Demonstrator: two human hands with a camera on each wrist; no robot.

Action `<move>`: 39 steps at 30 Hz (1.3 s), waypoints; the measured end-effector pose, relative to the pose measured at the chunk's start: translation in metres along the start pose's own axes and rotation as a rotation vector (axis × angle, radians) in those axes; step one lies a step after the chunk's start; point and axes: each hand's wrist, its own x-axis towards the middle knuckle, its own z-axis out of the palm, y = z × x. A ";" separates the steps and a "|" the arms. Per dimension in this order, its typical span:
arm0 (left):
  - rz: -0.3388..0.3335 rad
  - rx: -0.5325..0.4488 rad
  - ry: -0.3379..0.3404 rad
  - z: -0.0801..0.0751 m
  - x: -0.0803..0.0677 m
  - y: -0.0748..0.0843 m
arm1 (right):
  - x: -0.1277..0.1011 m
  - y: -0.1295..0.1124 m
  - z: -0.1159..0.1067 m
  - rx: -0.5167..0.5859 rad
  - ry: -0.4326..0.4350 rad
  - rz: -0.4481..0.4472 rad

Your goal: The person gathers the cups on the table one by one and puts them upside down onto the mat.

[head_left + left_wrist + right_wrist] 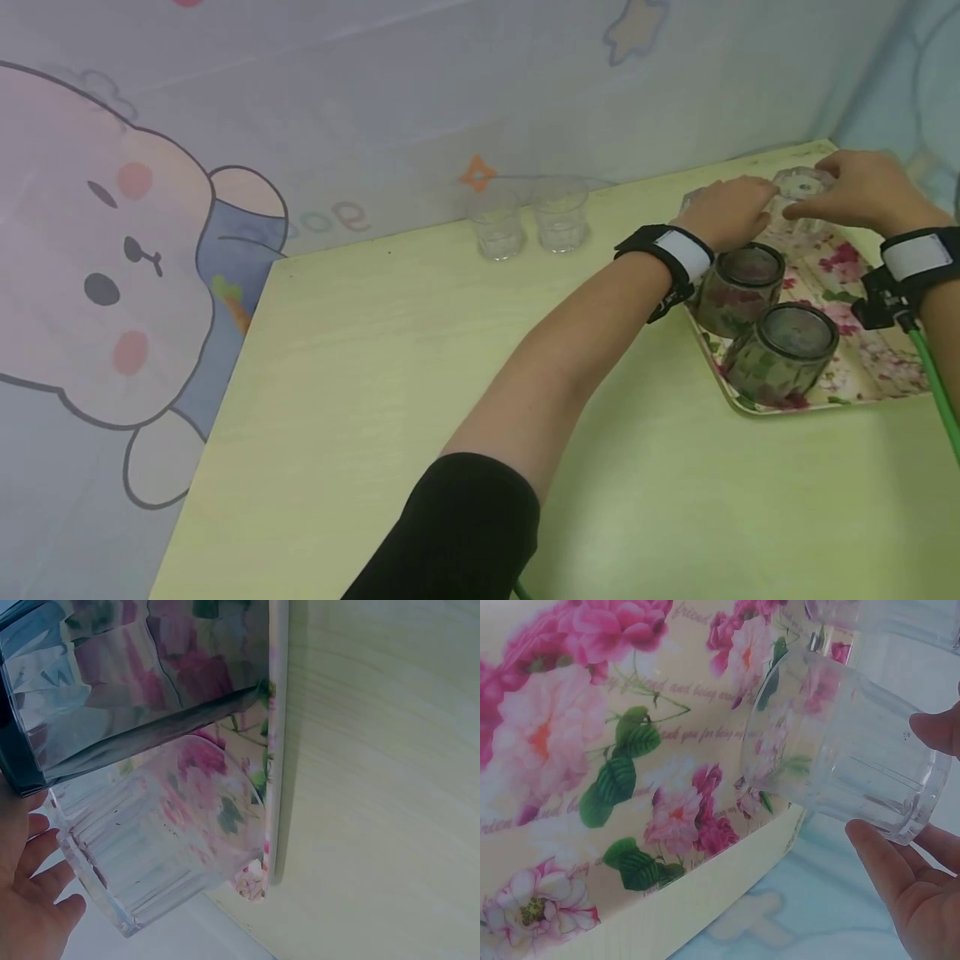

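On the floral tray [892, 358], two clear faceted glasses stand upside down toward the far side. My left hand [727, 212] reaches over one clear glass [142, 855], its fingertips [45, 855] loosely bent and right at the glass's base edge. My right hand [873, 192] holds the other clear glass [847, 750] by its upturned base, thumb on one side and fingers on the other. Nearer on the tray, two dark grey glasses, one [738, 287] just below my left wrist and one [783, 354] at the front corner, also stand upside down.
Two more clear glasses, one [497, 229] beside another [559, 221], stand at the back edge of the pale yellow table [360, 375] near the printed cloth backdrop [390, 108]. A green cable [933, 375] hangs from the right wrist's camera over the tray's right side.
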 end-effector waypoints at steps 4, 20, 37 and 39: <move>0.026 -0.003 0.038 -0.002 -0.003 -0.005 | 0.002 -0.001 -0.001 -0.012 -0.011 0.001; 0.074 -0.118 0.203 -0.019 -0.045 -0.020 | -0.008 -0.018 -0.006 -0.066 0.034 -0.099; 0.032 -0.102 0.342 -0.018 -0.079 -0.065 | -0.016 -0.093 -0.032 -0.040 0.140 -0.297; 0.015 -0.102 0.362 -0.017 -0.081 -0.073 | -0.012 -0.100 -0.034 -0.037 0.136 -0.313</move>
